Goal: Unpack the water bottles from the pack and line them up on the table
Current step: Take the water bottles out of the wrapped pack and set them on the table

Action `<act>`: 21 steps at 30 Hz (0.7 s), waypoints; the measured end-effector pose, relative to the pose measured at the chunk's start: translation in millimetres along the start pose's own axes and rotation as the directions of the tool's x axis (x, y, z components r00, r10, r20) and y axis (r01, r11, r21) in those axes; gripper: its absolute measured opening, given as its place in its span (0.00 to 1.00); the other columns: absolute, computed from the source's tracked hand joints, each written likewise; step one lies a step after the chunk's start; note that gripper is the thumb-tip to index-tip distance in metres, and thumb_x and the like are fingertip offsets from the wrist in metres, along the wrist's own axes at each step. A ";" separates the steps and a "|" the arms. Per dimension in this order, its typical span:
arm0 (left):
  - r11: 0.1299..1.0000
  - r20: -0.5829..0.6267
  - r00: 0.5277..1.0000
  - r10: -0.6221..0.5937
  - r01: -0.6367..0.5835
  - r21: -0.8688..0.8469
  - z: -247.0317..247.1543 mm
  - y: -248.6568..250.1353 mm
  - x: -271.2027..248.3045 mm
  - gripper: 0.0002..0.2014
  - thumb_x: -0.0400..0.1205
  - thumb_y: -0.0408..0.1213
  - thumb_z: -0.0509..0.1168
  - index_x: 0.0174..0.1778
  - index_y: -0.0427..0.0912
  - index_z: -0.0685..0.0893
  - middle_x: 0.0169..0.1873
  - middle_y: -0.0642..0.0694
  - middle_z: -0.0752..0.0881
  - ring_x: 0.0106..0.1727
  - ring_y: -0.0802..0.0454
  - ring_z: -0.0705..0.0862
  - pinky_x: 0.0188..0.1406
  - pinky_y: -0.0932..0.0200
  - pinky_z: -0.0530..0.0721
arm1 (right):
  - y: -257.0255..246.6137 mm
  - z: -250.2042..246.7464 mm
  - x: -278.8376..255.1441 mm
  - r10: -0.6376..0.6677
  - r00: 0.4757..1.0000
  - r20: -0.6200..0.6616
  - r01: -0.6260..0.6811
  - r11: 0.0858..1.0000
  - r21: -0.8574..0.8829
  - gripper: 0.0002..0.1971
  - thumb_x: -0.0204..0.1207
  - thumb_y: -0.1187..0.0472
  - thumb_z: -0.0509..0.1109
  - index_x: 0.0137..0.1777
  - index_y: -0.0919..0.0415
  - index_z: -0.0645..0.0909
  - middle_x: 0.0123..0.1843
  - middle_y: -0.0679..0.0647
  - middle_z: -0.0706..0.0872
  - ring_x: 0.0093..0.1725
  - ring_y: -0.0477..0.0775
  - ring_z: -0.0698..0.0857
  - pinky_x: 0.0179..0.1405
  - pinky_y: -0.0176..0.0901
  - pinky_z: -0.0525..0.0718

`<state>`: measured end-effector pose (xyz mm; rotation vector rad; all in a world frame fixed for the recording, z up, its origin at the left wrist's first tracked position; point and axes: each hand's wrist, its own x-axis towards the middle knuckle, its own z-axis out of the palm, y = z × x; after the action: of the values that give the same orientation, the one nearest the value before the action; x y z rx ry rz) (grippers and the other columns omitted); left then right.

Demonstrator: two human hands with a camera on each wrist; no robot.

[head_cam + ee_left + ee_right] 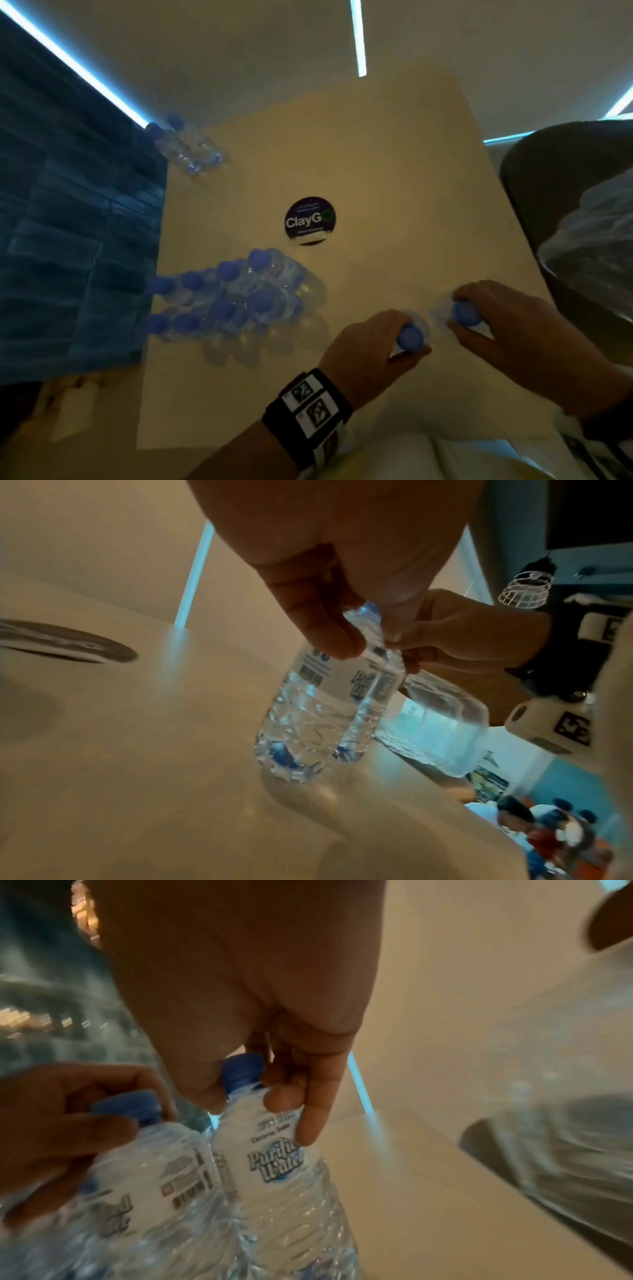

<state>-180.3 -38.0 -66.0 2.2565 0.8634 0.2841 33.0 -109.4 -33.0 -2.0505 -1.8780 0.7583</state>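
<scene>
Best set down both together, bases flat and sides touching, lowered straight and let go only once steady, since such light bottles would likely tip at a nudge. Left hand, lower centre of the head view, curled round the neck of a small clear plastic water bottle with a blue cap; right hand, just to its right, closed the same way on a second clear blue-capped bottle. Both grips narrow, fingertips pinching just under the caps. Seen from the left wrist, bottles upright and side by side, left one at or just above the pale beige tabletop; contact impossible to tell. Further out, at the left edge of the frame, a double row of clear blue-capped bottles already lined up. In the upper left, a few more bottles, blurred. Mid-table, a round dark sticker. At the far right, crumpled clear plastic wrap on a dark chair.
</scene>
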 end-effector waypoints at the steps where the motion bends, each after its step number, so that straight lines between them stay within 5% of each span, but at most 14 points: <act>1: 1.000 -0.027 0.999 -0.016 0.016 -0.006 -7.1 -15.1 -10.1 0.15 0.80 0.49 0.70 0.56 0.44 0.80 0.47 0.47 0.87 0.42 0.55 0.81 0.39 0.64 0.78 | -15.9 15.5 15.7 -0.048 0.999 -0.001 0.048 0.999 -0.026 0.15 0.72 0.49 0.73 0.57 0.48 0.77 0.45 0.46 0.82 0.37 0.48 0.84 0.34 0.47 0.85; 4: 0.995 -0.081 0.992 -0.097 0.096 -0.019 -23.4 -41.0 -17.3 0.18 0.81 0.49 0.66 0.61 0.42 0.80 0.52 0.44 0.86 0.50 0.48 0.85 0.48 0.55 0.83 | -45.4 40.2 60.0 -0.052 0.998 -0.039 0.051 0.999 -0.010 0.11 0.74 0.53 0.71 0.53 0.55 0.78 0.43 0.54 0.81 0.38 0.60 0.83 0.35 0.56 0.83; 10: 0.967 -0.122 0.985 -0.118 0.142 0.213 -44.8 -77.3 -32.8 0.20 0.83 0.51 0.63 0.65 0.41 0.75 0.46 0.43 0.86 0.42 0.46 0.87 0.41 0.49 0.88 | -102.3 62.3 142.0 0.013 1.000 0.007 -0.013 0.999 0.033 0.13 0.75 0.53 0.72 0.52 0.57 0.74 0.42 0.55 0.82 0.39 0.57 0.80 0.36 0.44 0.73; 14: 0.891 -0.223 0.973 -0.063 0.156 0.427 -54.4 -87.2 -38.2 0.27 0.74 0.51 0.75 0.62 0.35 0.82 0.34 0.45 0.88 0.27 0.52 0.86 0.22 0.62 0.84 | -127.7 70.3 169.0 0.043 0.997 0.069 -0.048 0.996 0.074 0.17 0.75 0.50 0.73 0.54 0.57 0.71 0.41 0.55 0.84 0.38 0.58 0.82 0.36 0.46 0.78; 18: 0.820 -0.305 0.952 -0.027 0.195 0.538 -60.6 -94.2 -39.6 0.31 0.69 0.53 0.80 0.60 0.33 0.86 0.27 0.46 0.88 0.22 0.55 0.84 0.18 0.64 0.78 | -141.0 76.8 179.5 0.020 0.992 0.124 -0.032 0.996 0.088 0.18 0.76 0.51 0.72 0.56 0.59 0.70 0.33 0.47 0.78 0.31 0.52 0.77 0.28 0.41 0.71; 21: 0.859 -0.312 0.949 -0.055 0.204 0.469 -63.9 -93.8 -41.9 0.34 0.69 0.54 0.79 0.63 0.33 0.84 0.29 0.45 0.89 0.24 0.54 0.86 0.19 0.64 0.82 | -141.6 75.8 183.5 0.002 0.987 0.162 -0.014 0.997 0.074 0.21 0.76 0.46 0.72 0.56 0.60 0.69 0.33 0.48 0.77 0.32 0.56 0.77 0.28 0.41 0.71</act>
<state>-286.0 18.9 -80.9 2.6517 1.3710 0.3669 -121.8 77.2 -59.2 -2.0061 -1.8942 1.0093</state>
